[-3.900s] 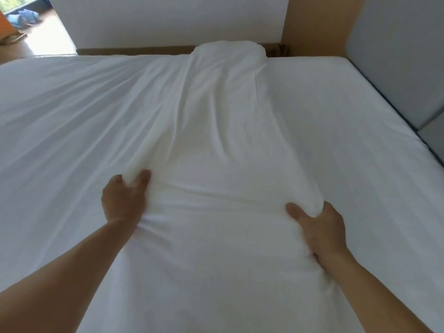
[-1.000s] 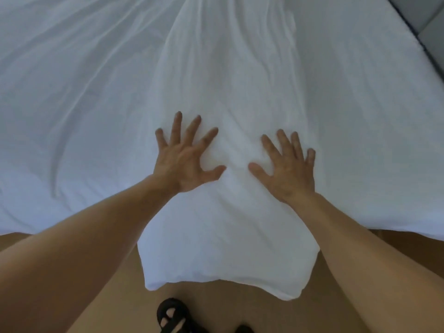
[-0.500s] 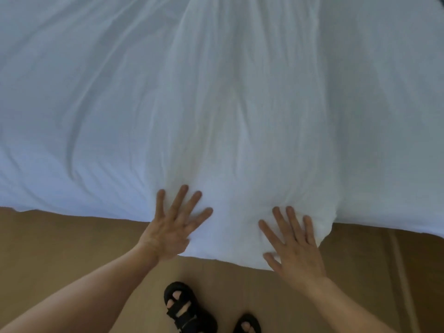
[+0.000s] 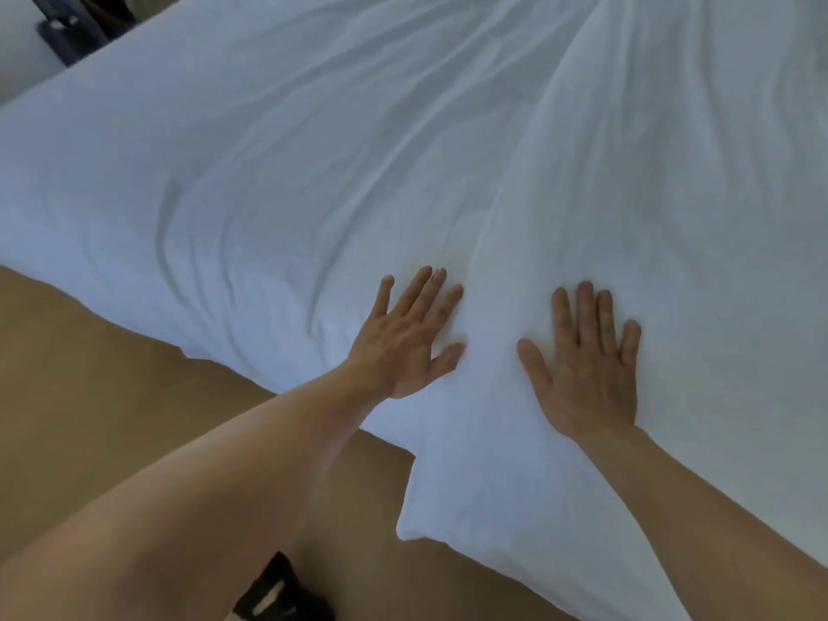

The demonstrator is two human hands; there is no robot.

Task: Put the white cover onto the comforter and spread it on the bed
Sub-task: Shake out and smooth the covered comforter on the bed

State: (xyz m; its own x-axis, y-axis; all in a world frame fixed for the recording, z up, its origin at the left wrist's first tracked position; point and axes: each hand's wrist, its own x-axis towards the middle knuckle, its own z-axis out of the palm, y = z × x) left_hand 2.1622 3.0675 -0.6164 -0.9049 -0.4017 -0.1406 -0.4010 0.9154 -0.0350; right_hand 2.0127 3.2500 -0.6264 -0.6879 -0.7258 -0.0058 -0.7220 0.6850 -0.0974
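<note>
both hands, left hand (image 4: 405, 340) and right hand (image 4: 587, 365), lie flat, no grip, on the wrinkled soft white cover (image 4: 313, 172).

Matt, creased cloth white cover (image 4: 313, 150)

Two bare hands, the left hand (image 4: 405, 347) and right hand (image 4: 587, 369); one white cover (image 4: 269, 172); one black sandal (image 4: 278, 593); one dark object (image 4: 67, 33).

The wrinkled white cover (image 4: 313, 172) lies on the bed, its corner overhanging.
</note>
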